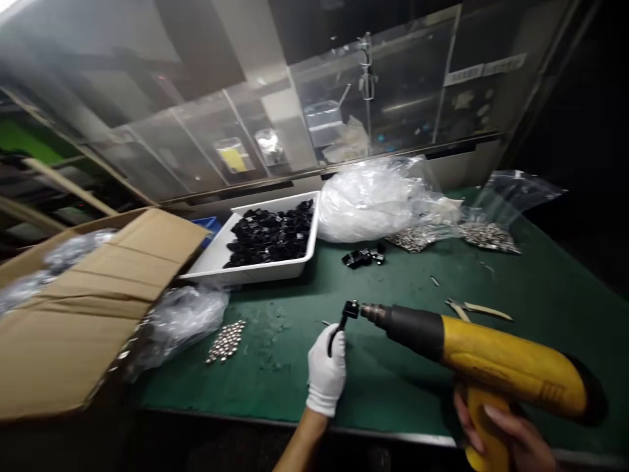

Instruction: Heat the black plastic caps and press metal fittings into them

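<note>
My left hand (327,370), in a white glove, is closed around the thin black stem of a small black part (350,309) with a block-shaped head. My bare right hand (506,429) grips the handle of a yellow heat gun (511,357) with a black front. The gun's metal nozzle points left, close to the black part's head. Whether the two touch, I cannot tell. Behind my left hand lies a small group of black pieces (363,256). A patch of small shiny metal pieces (226,341) is spread to the left on the green tabletop (280,387).
A white tray (255,274) heaped with black parts stands at the back. Beside it are a large plastic bag (366,200) and bags of small metal pieces (489,236). Pliers (486,311) lie behind the heat gun. An open cardboard box (93,295) overlaps the left side.
</note>
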A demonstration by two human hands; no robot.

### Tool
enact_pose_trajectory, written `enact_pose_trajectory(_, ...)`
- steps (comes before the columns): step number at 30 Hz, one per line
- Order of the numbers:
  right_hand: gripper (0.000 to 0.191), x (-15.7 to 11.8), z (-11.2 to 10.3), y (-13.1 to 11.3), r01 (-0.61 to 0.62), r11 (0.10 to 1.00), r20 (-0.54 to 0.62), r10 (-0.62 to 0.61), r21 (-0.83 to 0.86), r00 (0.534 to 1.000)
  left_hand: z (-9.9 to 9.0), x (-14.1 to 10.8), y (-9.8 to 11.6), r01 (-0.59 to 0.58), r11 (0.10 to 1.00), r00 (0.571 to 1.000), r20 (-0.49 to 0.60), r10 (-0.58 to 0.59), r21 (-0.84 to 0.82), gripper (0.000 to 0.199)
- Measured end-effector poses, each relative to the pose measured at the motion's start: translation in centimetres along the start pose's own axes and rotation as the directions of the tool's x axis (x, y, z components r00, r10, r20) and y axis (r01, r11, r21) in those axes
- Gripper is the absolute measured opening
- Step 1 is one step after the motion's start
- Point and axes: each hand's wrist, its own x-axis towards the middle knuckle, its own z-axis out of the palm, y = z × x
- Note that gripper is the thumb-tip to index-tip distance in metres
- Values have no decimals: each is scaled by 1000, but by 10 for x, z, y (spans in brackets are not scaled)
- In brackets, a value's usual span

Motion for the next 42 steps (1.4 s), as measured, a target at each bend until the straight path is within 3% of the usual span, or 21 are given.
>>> enact_pose_trajectory(6,42,4,2,7,27,997,-64,-22,66,998,1,0,-1,15,1000,1000,3,-15,26,49)
enact_pose_trajectory(12,45,2,-3,2,28,999,76,-29,22,997,3,2,-2,-16,997,1000,-2,16,69,47)
enact_pose_trajectory(20,41,3,-7,5,70,995,90,-76,64,993,3,2,-8,-23,999,1000,17,22,39,43)
enact_pose_trajectory(42,40,-1,-6,-1,31,999,77,-32,14,997,4,1,-10,-12,999,1000,25,12,-37,40)
